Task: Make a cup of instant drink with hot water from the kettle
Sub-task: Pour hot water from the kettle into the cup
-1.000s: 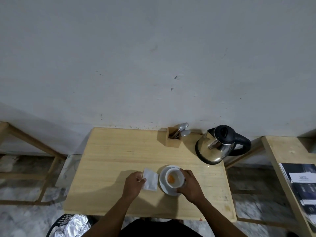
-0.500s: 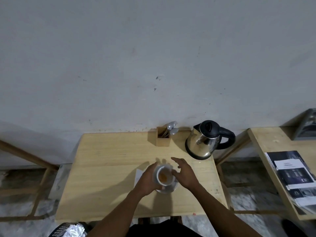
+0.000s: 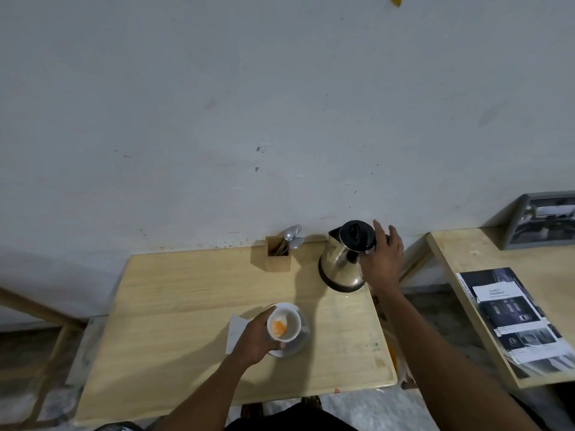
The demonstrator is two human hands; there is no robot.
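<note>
Left hand grips cup | right hand fingers spread, at kettle

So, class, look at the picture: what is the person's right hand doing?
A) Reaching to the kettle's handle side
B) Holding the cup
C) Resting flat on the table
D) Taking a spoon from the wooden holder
A: the right hand is at the kettle, fingers spread by its handle side, while the left hand holds the cup.
</note>
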